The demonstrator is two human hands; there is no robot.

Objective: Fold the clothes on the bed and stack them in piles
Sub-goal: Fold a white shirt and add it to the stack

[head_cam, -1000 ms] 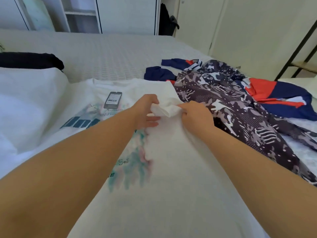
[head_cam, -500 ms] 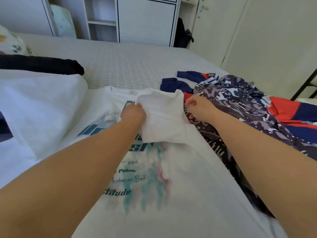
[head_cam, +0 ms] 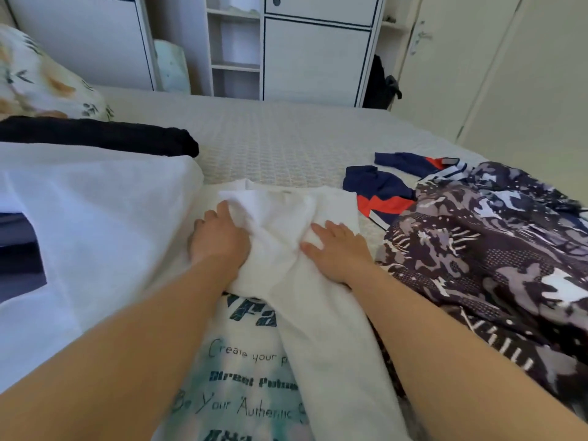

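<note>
A white T-shirt (head_cam: pixel 327 332) with teal lettering lies on the bed in front of me, its right side and sleeve folded over the printed front. My left hand (head_cam: pixel 219 238) lies flat on the folded sleeve at the shirt's left shoulder. My right hand (head_cam: pixel 339 249) presses flat on the fold, fingers spread, a hand's width to the right. A dark camouflage-print garment (head_cam: pixel 483 249) lies crumpled to the right. Beyond it lies a navy, red and white garment (head_cam: pixel 381 192).
A white garment (head_cam: pixel 95 224) with a dark panel covers the bed at left, a black garment (head_cam: pixel 105 136) behind it, then a floral pillow (head_cam: pixel 41 81). The quilted bedspread (head_cam: pixel 286 138) stretches to white cupboards (head_cam: pixel 315 55). A door (head_cam: pixel 451 58) stands at right.
Both hands let go of the pinched sleeve after carrying it leftward over the shirt's front. They now lie flat on the fold. The tag on the shirt is covered.
</note>
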